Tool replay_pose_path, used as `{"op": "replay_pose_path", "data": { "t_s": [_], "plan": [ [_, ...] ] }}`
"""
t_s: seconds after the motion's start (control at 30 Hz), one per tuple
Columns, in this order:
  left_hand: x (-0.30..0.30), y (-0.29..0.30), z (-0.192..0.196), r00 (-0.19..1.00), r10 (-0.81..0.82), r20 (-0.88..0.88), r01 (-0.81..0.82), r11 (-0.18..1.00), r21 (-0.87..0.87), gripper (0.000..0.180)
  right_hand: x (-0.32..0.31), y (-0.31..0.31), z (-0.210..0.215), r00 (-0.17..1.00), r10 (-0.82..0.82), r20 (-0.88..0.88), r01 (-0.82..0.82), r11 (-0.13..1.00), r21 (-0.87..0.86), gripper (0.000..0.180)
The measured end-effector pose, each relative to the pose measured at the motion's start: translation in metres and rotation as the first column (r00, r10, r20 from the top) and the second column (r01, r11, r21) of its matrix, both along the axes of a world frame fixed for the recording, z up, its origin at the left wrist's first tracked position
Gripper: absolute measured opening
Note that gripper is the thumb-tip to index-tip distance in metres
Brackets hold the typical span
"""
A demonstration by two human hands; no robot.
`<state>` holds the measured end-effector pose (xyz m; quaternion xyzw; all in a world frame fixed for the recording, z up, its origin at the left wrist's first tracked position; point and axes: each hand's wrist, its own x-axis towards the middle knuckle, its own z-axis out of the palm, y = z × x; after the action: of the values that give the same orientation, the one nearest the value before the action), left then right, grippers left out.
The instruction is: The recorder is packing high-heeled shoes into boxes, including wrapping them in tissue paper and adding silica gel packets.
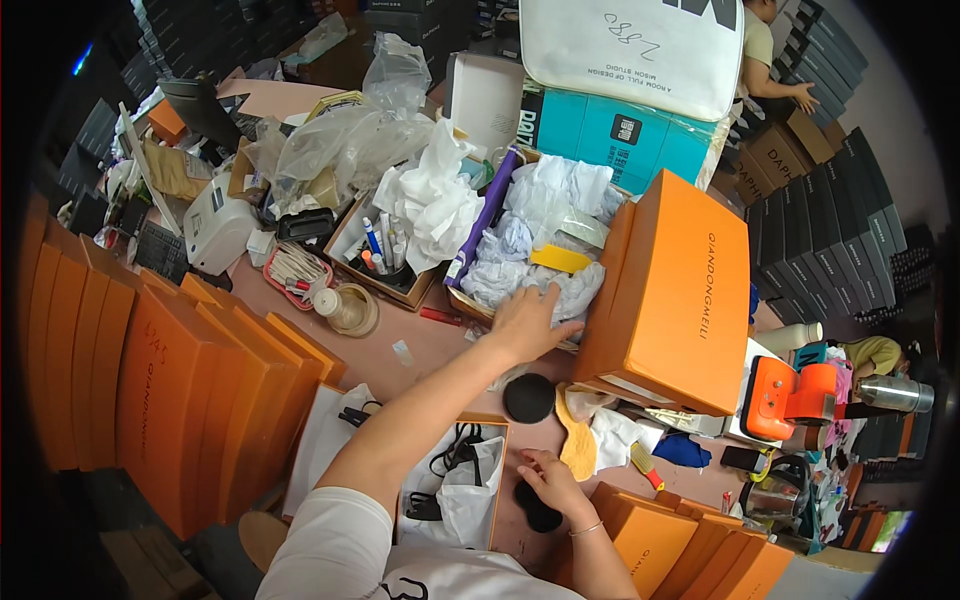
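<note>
My left hand [528, 325] reaches across the table to the near edge of an open box filled with crumpled white paper [500, 275]. Its fingers are spread at the paper, close to a yellow packet [561, 259], and grip nothing visible. Nearer to me, my right hand [552, 480] hovers beside a black oblong pad [538, 507], fingers slightly bent and apart. Under my left forearm lies an open shoebox [503, 500] lined with white paper, with black-strapped sandals [460, 455] inside. A round black pad [529, 398] rests between my hands.
A large orange box [660, 300] stands right of the paper-filled box. Orange shoeboxes [180, 400] line the left side, and more [650, 540] stand at lower right. A carton of pens [385, 250] and an orange device [790, 395] flank the work area. Another person [765, 60] stands at far right.
</note>
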<state>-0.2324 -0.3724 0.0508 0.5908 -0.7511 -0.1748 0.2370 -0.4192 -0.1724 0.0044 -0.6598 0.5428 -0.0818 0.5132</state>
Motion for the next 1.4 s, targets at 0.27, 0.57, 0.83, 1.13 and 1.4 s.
{"op": "replay_pose_path", "data": {
  "t_s": [0.27,0.57,0.83,1.13,1.4],
  "plan": [
    [0.070,-0.071,-0.046,0.996,-0.009,0.088,-0.003,0.991,0.132,0.021,-0.001,0.000,0.004,0.996,0.057,-0.074,-0.063,0.995,-0.075,0.037],
    [0.071,-0.084,-0.048,0.970,-0.068,0.235,-0.014,0.944,0.330,0.039,-0.001,0.002,0.005,0.982,0.119,-0.148,-0.149,0.967,-0.209,0.035],
    [0.079,-0.079,0.015,1.000,0.013,-0.004,-0.013,0.986,-0.166,0.041,-0.001,0.004,0.010,0.981,0.138,-0.136,-0.167,0.959,-0.230,0.036],
    [0.087,-0.052,0.063,-0.084,0.443,-0.892,0.175,0.888,0.425,0.035,-0.001,0.006,0.012,0.982,0.141,-0.126,-0.172,0.943,-0.285,0.035],
    [0.053,0.177,0.019,-0.130,0.567,-0.813,0.633,0.679,0.372,0.041,0.048,0.003,0.119,0.808,-0.150,0.569,0.379,0.872,-0.308,0.090]
  ]
}}
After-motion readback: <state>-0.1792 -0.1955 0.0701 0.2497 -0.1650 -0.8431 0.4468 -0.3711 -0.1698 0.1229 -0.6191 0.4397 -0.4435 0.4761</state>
